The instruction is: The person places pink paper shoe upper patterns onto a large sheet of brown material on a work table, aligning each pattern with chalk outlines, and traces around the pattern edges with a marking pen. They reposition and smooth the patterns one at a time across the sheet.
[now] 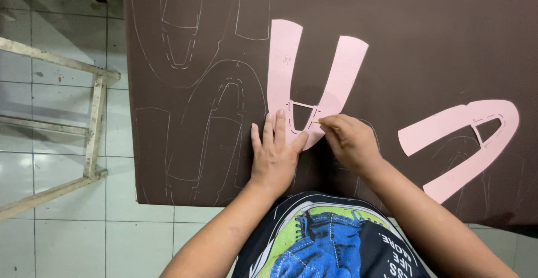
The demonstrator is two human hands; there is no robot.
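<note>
Under the left hand (276,153) lay a pink U-shaped paper pattern (305,82), spread flat on a dark brown sheet (420,43) that covered the table. I saw that hand pressed palm down, its fingers spread flat and gripping nothing, with the fingertips and thumb on the pattern's curved lower end. Just to its right, the right hand (348,138) was closed in a narrow pinch on a thin marking stick (317,122), whose tip met the pattern's inner edge near a small cut-out bridge. Both forearms came up from the lower edge of the view and converged on the pattern; the right wrist was bent inward, and the left wrist ran straight.

In my judgement, the main risk was slippage: only the lower curve of the pattern was pinned, so a sideways push from the stick could have turned the two free limbs and spoiled the traced line. A second risk was the tip riding up over the thin paper edge.

Well to the right of the right hand lay a second pink pattern (465,138). Left of the left hand, pale chalk outlines (218,104) already marked the sheet. Beyond them stood a wooden frame (95,127) on a tiled floor (67,239).
</note>
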